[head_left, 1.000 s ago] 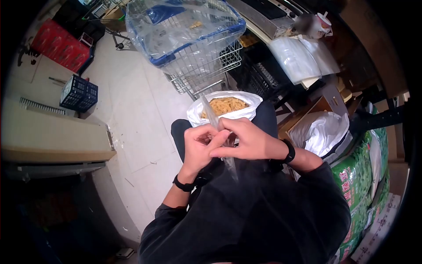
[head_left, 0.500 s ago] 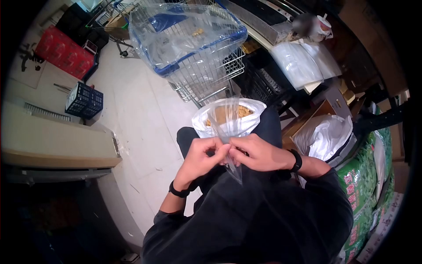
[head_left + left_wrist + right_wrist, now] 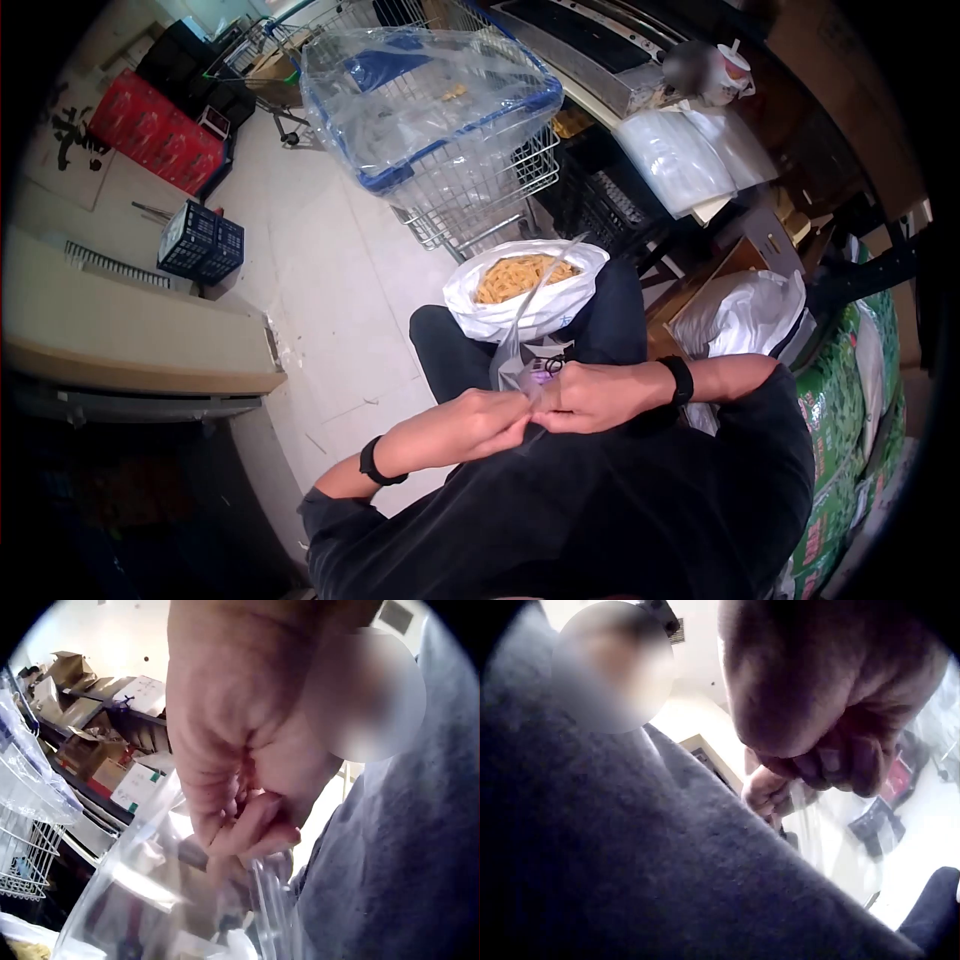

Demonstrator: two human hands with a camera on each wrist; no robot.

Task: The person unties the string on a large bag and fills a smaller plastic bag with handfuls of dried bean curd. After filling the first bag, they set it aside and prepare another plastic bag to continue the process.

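Observation:
Close to the dark shirt, my left hand and right hand meet knuckle to knuckle. Both pinch the gathered edge of a clear plastic bag, whose thin film stretches forward over the lap. In the left wrist view the transparent film hangs below the curled fingers. Curled fingers of the right hand show in the right wrist view, with the film partly in glare. Between the knees stands an open white sack of yellowish, strip-like pieces; the film crosses in front of it.
A shopping cart lined with clear plastic stands ahead. Flat clear bags lie on the counter at right. Another white sack and green printed sacks sit by the right arm. A blue crate is on the floor at left.
Both hands have come down and closer to the body, pulling the plastic bag along. Its film, upright and spread before, now slants narrowly forward, uncovering more of the sack's contents.

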